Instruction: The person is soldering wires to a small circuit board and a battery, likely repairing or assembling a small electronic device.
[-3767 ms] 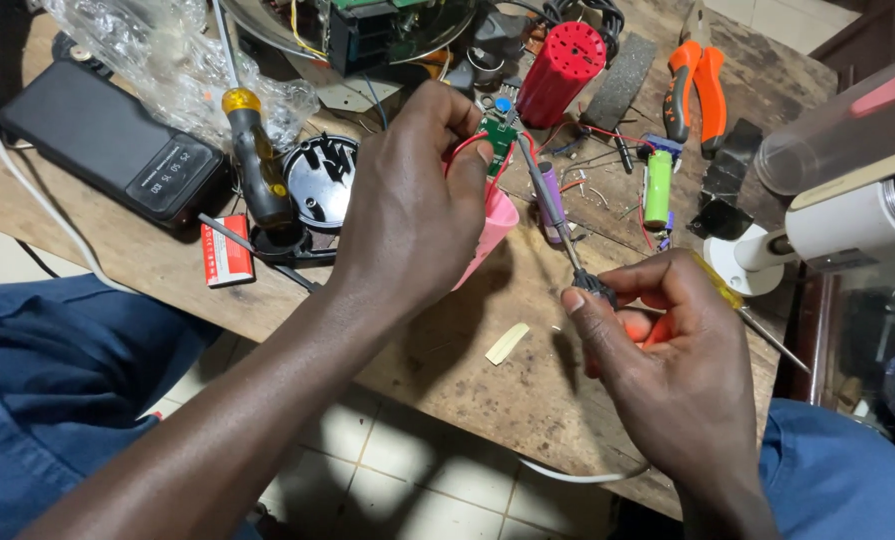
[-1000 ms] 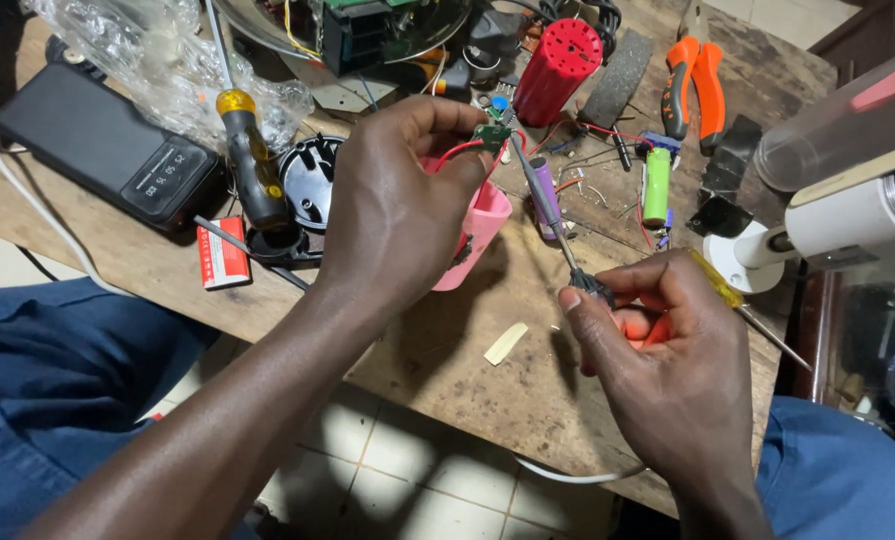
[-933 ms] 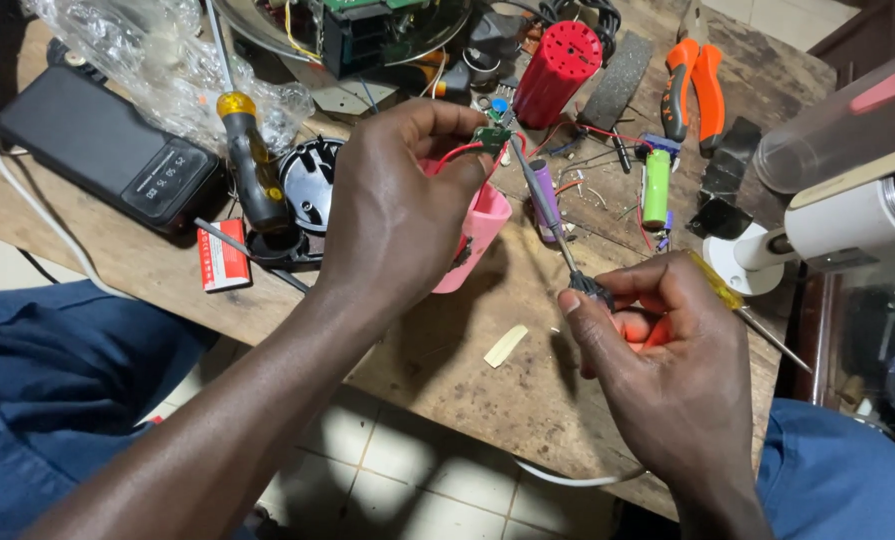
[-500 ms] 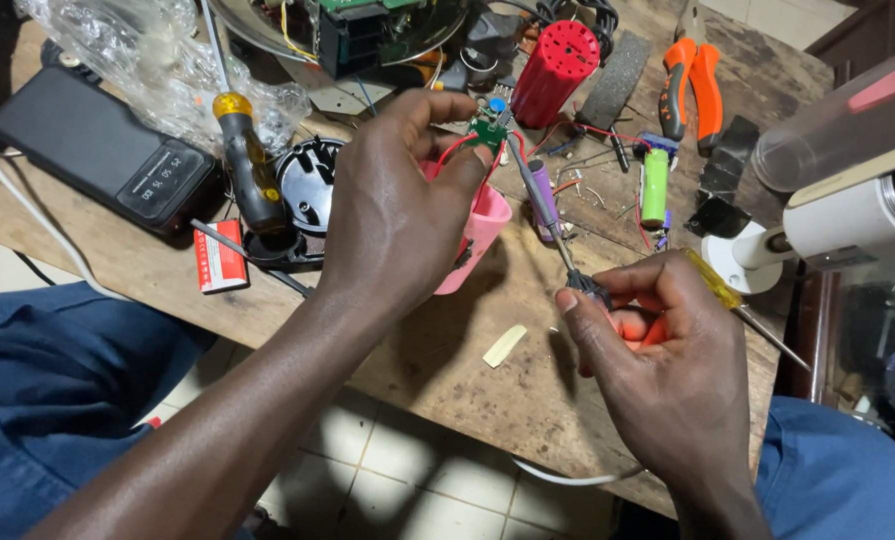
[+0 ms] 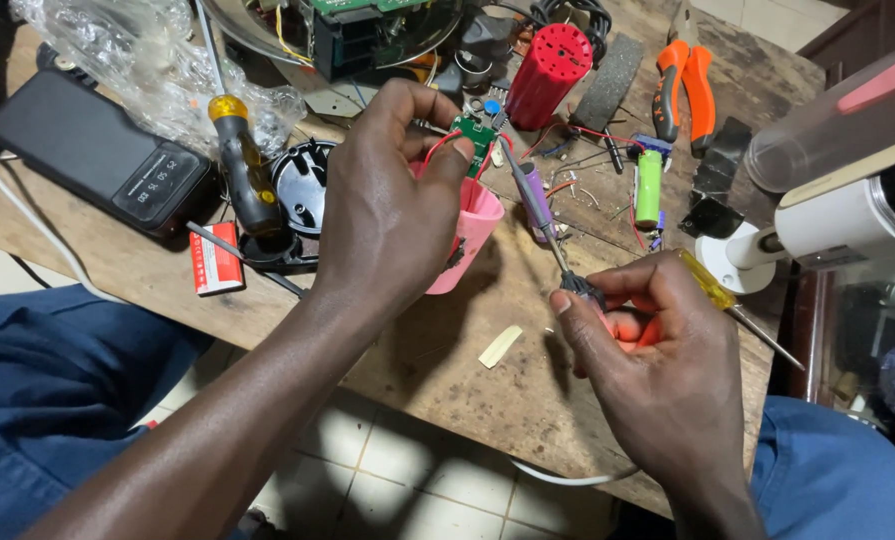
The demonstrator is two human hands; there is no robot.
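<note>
My left hand [image 5: 392,205] grips a pink plastic housing [image 5: 465,238] and pinches a small green circuit board [image 5: 475,134] with red wires at its top. My right hand [image 5: 657,375] is closed on the red handle of a soldering iron [image 5: 542,225], whose thin shaft slants up-left so that the tip sits at the edge of the green board. Both hands are above a worn wooden table [image 5: 437,350].
On the table lie a yellow-handled screwdriver [image 5: 239,165], a black power bank [image 5: 102,155], a red cylinder [image 5: 547,75], orange pliers [image 5: 682,85], a green battery cell [image 5: 648,187], a black round part [image 5: 302,185] and a small red-and-white box [image 5: 212,272]. A white device [image 5: 827,215] stands at the right.
My left hand has turned the pink housing and lifted the green board slightly toward the iron's tip. My right hand stays in place with the soldering iron.
</note>
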